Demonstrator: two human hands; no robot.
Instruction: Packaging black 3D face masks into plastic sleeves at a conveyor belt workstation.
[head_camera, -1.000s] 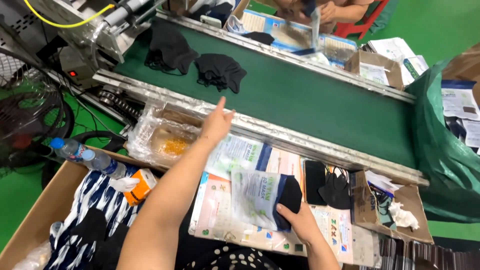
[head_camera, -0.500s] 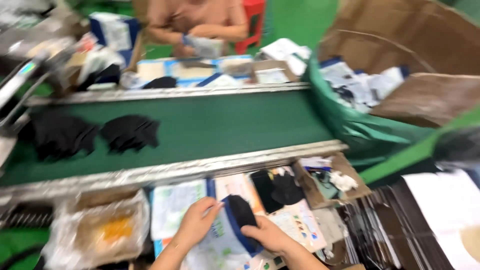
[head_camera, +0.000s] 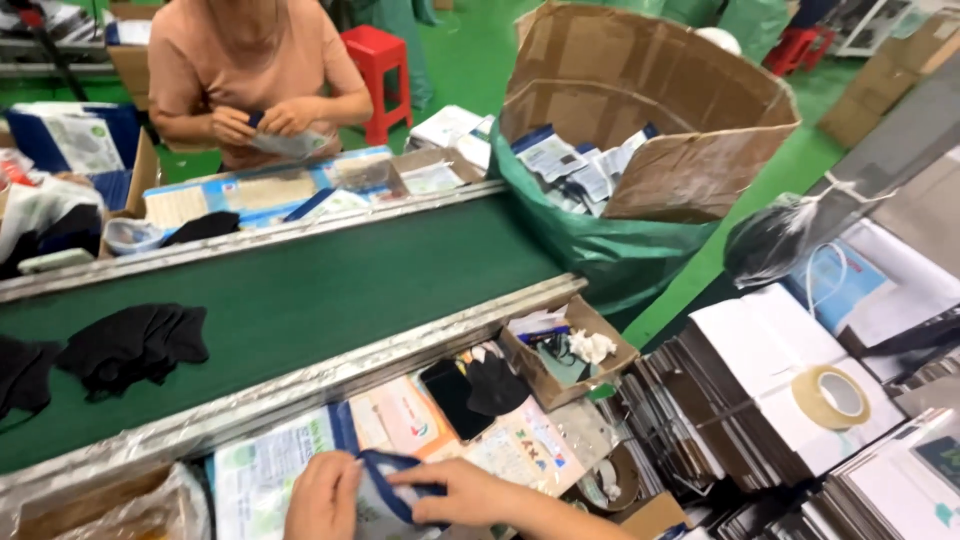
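Dark blue fabric piece (head_camera: 392, 482) sits pinched between both hands at the near table edge, over a printed plastic bag (head_camera: 262, 480). Left hand (head_camera: 322, 497) grips one end; right hand (head_camera: 462, 492) closes on the other. Judging by this, bagging is underway; sliding it in needs the bag mouth held open.

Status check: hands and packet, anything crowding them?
Both hands, left and right, pinching the dark-blue packet. Packet over printed bags. Black pieces close beyond, not touching.
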